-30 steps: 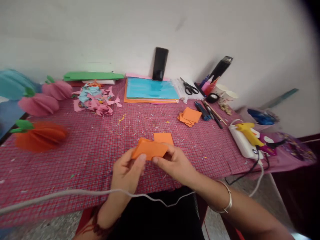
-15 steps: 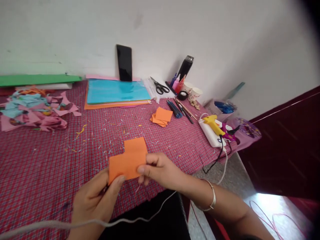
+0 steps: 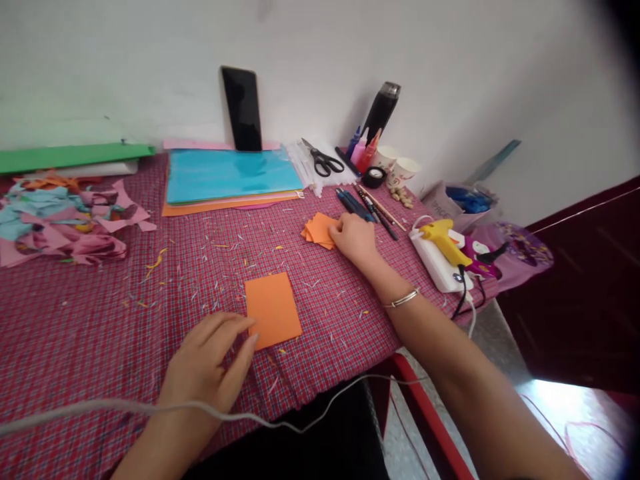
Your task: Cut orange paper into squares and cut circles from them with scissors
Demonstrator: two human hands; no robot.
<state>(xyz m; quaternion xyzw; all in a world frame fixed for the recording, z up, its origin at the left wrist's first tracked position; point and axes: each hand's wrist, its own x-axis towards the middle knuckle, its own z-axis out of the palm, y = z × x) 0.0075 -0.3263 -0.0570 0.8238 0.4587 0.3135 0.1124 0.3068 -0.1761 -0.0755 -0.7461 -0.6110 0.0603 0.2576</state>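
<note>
Orange paper square (image 3: 274, 310) lies flat on the cloth-covered worktop (image 3: 107, 320), directly before the person, within easy reach of both hands. Left hand (image 3: 207, 363) is at its near-left edge, fingers loosely curled and thumb apart from them, not clenched; fingertips meet or just overlap the edge, probably to steady the sheet rather than pinch it. Right hand (image 3: 356, 239) reaches forward to the small fanned pile of orange paper pieces (image 3: 318, 229), its fingers at the pile's right side; knuckles hide the tips, so cannot tell whether a piece is grasped. Pile sits off to the right, presumably to leave the middle for the single square. Beyond the right hand lie pens (image 3: 381, 215) and a black tape roll (image 3: 374, 177)—close neighbours, leaving little slack on that side. Scissors (image 3: 324, 163) rest farther back; a phone (image 3: 243, 110) leans upright on the wall behind the blue sheets (image 3: 230, 175), likely propped so that its face is toward the person. Yellow glue gun (image 3: 444, 241) rests on a white power strip (image 3: 433, 260) at far right, apparently parked there near its supply. Main obstruction: white cable (image 3: 90, 406) running across the left wrist—could snag if the arm lifts. Pink and blue paper scraps (image 3: 75, 220) heap at far left, clear of both hands.
</note>
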